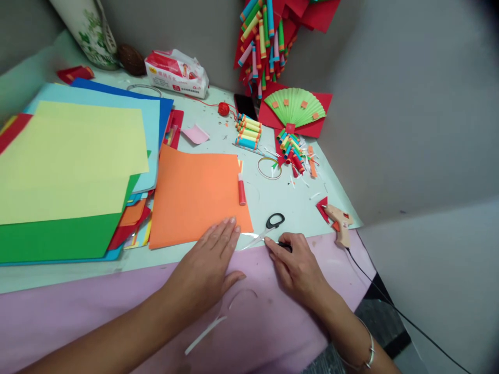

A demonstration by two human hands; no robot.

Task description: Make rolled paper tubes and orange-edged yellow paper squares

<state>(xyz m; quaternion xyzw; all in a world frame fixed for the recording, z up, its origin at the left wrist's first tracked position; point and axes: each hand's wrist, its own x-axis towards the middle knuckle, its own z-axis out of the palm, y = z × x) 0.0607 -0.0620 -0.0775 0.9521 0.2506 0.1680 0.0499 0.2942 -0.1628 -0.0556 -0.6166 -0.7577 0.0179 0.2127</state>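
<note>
My left hand (212,254) lies flat, its fingertips on the lower edge of an orange sheet of paper (198,192). Just right of the sheet, a pair of scissors (275,221) with black handles lies with its blades spread. My right hand (296,265) is curled over one of the handles, the index finger reaching along beside the blades. A red tube with a pale end (241,191) rests on the sheet's right side. Below my hands, a thin white strip (205,336) lies on the pink cloth (249,332).
Coloured sheets (74,156) are stacked at left. At right sit a hot glue gun (340,224) with its cord, a green paper fan (295,106) and paper scraps (312,163). Behind are small paper rolls (248,131), red string (223,109) and a tissue pack (177,74).
</note>
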